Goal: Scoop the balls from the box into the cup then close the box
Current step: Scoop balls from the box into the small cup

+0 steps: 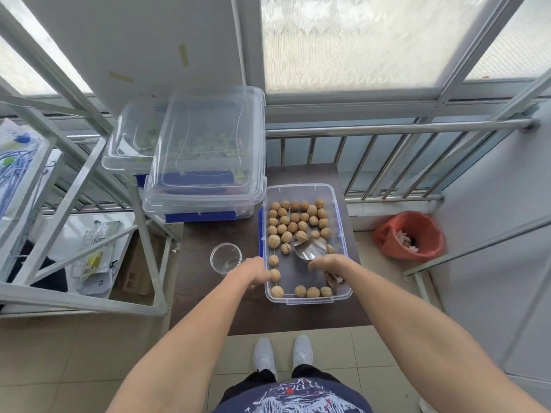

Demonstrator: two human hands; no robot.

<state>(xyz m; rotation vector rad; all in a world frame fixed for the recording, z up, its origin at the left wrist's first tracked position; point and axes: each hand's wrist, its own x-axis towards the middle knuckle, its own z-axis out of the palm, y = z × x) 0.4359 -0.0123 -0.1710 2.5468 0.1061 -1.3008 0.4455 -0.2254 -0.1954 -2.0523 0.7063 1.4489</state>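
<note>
A clear plastic box (340, 222) with blue clips stands open on a dark table (214, 293). Several tan walnut-like balls (293, 219) fill its far half, and a row lies along its near wall. My right hand (325, 263) is inside the box, closed on the handle of a shiny metal scoop (310, 248) whose bowl points at the balls. My left hand (253, 274) grips the box's left rim. A clear empty cup (225, 258) stands on the table just left of the box.
Two stacked clear lidded boxes (205, 162) sit at the table's far left, with a transparent lid on top. A metal shelf frame (74, 204) stands to the left, a railing (387, 162) behind, a red bin (410, 236) on the floor at right.
</note>
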